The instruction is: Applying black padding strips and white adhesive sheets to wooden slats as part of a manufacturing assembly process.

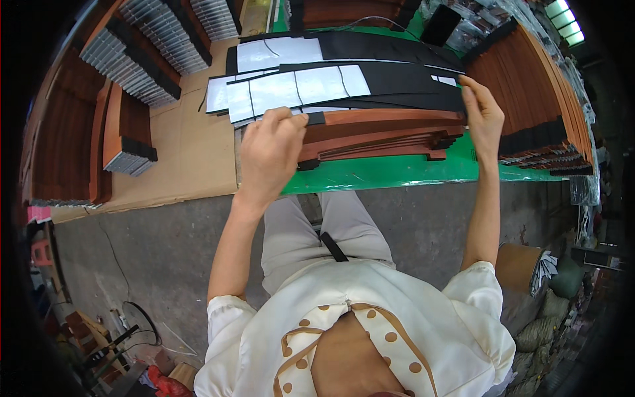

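Note:
Before me lies a low stack of reddish-brown curved strips (377,142), wood-like, some with dark ends. Its top strip (390,118) has a black patch at the left end. My left hand (270,155) is closed in a pinch at that end. At the strip's right end, my right hand (485,122) has its thumb and fingers curled together; their tips are partly hidden. Just beyond lie overlapping black sheets (397,83), with white glossy pieces (317,87) crossed by dark lines on their left part.
Bundled brown strips (522,86) stand at the right; more stacks (129,56) with grey, ribbed ends rise at the left. A brown board (192,142) and green covering (377,173) top the table. A black box-like object (441,25) is at the back. A drum-like container (522,268) stands low right.

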The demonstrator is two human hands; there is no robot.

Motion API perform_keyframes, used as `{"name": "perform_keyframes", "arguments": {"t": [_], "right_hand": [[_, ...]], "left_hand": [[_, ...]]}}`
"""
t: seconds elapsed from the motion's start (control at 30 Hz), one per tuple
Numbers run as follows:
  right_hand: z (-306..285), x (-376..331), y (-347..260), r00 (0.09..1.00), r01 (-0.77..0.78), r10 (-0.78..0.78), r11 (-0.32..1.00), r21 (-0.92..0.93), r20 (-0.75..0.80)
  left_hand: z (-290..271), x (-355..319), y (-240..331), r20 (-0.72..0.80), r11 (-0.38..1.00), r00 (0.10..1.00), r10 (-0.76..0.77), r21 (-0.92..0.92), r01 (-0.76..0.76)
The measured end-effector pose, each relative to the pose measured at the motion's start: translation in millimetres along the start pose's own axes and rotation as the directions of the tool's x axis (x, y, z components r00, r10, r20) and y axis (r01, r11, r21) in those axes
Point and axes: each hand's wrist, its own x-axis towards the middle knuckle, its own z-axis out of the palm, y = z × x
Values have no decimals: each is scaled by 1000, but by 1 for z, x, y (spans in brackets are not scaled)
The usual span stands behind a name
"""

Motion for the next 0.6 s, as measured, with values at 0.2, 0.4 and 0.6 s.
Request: {"name": "perform_keyframes", "arguments": {"t": [0.2, 0.4, 0.6], "right_hand": [[-36, -26, 93, 938, -335, 338, 941, -57, 73], [-24, -37, 92, 874, -484, 470, 865, 130, 126], [-21, -40, 92, 867, -499, 481, 840, 213, 135]], "left_hand": [[-9, 9, 12, 56, 955, 969, -239, -165, 245], [-6, 23, 15, 217, 905, 927, -305, -237, 353], [2, 22, 21, 114, 917, 946, -305, -235, 324]]}}
